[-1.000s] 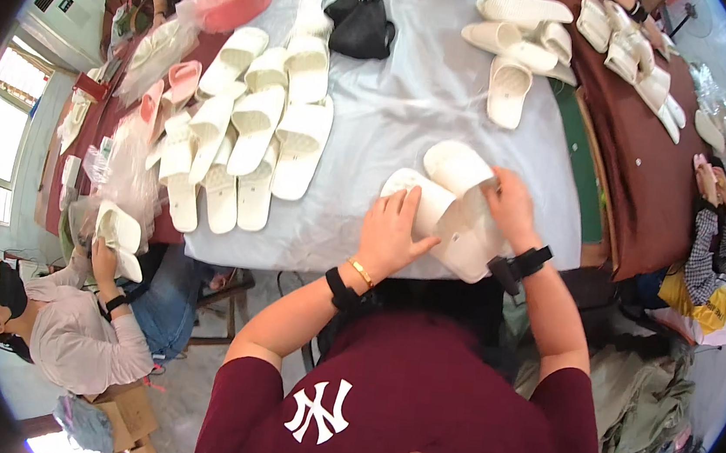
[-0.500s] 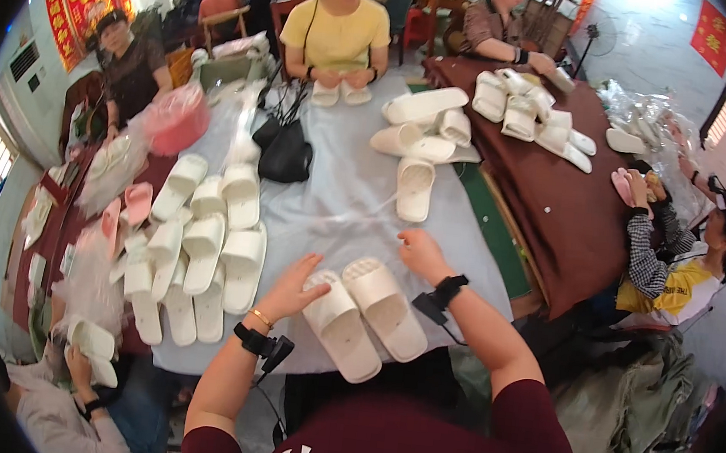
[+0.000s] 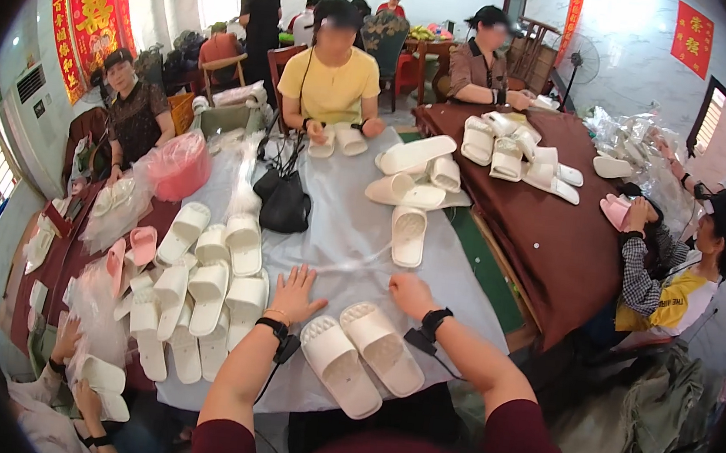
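Note:
A pair of white slide slippers (image 3: 379, 350) lies side by side at the near edge of the white-covered table (image 3: 338, 259), toes pointing away from me. Just beyond the left slipper, my left hand (image 3: 297, 294) rests palm down on the cover, fingers spread and holding nothing. My right hand (image 3: 413, 297) is beyond the right slipper, its fingers curled in with nothing visible in them. Neither hand touches the pair. Left of my left hand, several white slippers (image 3: 210, 286) overlap in a pile. A single white slipper (image 3: 408, 238) lies just past my right hand.
More white slippers (image 3: 406, 191) are heaped at the far right. A black bag (image 3: 285, 203) sits toward the far left, near a pink bundle in clear plastic (image 3: 178, 169). A brown-covered table (image 3: 546, 227) adjoins on the right. Several people handle slippers around the tables.
The view has tilted up. My left hand has left the left slipper's edge and now lies spread on the cover. My right hand stays beyond the pair, fingers still curled.

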A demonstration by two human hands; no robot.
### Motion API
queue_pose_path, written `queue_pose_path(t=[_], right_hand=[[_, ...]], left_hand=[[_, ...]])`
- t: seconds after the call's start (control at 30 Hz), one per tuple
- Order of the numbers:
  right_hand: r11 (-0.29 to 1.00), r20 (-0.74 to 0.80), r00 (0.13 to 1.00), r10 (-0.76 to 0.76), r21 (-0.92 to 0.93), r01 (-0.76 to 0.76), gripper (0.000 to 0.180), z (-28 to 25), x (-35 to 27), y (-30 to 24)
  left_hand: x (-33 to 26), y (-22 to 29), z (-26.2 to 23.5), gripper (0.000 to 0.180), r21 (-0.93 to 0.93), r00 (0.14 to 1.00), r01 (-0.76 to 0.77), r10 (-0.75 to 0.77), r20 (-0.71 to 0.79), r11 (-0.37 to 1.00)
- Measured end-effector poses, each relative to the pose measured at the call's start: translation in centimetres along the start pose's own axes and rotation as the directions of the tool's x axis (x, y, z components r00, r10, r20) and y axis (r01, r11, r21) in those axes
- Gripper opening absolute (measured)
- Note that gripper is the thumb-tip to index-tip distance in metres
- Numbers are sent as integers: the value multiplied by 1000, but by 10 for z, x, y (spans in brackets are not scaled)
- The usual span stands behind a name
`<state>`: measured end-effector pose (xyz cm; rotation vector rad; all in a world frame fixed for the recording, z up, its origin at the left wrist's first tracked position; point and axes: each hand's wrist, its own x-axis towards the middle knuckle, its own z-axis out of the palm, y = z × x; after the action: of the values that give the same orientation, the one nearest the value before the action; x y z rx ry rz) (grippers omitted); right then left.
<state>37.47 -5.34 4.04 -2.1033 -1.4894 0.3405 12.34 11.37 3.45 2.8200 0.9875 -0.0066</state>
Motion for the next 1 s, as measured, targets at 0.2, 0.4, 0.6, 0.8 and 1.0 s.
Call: queue_pose_path(t=[0.2,0.4,0.6,0.8,1.0], right_hand=[[999,-171,984,-50,10,52,15,-12,-1,-4],[960,-371,927,56,276,53,10,-41,2,32],[962,-465,876,129,274,4,6,-99,-37,76],[809,-515,717,470,577,-116,13,-151,-103,110],[725,-633,498,593,688,12,9,-197,-152,87]], left_hand=[[10,7,6,83,-2,996,-8,8,-88,1000],[23,-1,16,85,-49,997,-19,15,-78,999],[28,-2,16,84,-52,996,-3,-2,-84,999],[18,3,16,84,-52,997,-12,8,-77,999],[12,1,12,83,-57,1000,-3,2,-16,998]])
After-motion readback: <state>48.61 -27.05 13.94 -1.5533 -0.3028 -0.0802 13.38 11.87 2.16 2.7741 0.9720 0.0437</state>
